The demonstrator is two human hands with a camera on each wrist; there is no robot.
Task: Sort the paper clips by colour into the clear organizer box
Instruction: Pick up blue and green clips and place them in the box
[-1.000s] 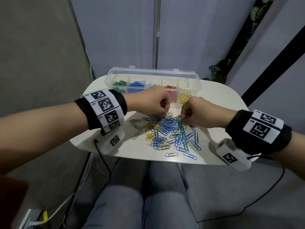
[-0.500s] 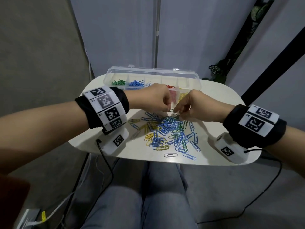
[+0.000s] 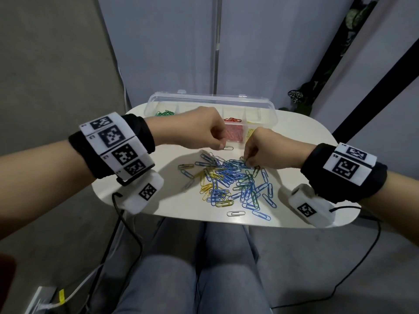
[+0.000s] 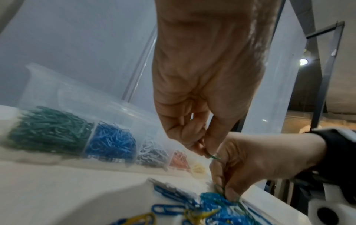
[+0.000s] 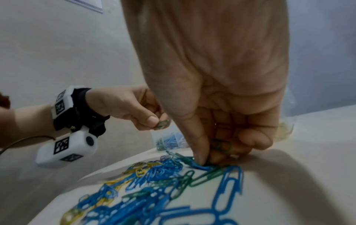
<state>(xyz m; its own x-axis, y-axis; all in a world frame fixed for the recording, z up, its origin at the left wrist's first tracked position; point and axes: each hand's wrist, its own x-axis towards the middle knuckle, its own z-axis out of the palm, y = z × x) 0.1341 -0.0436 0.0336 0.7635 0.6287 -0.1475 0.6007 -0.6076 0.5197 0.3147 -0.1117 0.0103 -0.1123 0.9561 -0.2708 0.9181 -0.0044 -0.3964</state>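
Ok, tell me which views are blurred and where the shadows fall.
Head view: sharp, wide-angle bending at the edges, soft shadows of both hands on the table. Left wrist view: the organizer box is smeared. Right wrist view: near paper clips are soft, with a shadow under the right hand.

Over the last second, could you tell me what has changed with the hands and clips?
The right hand rose toward the left hand, then dropped back to pinch into the clip pile. The left hand drifted toward the organizer box, pinching a green clip. Pile and box stayed put.
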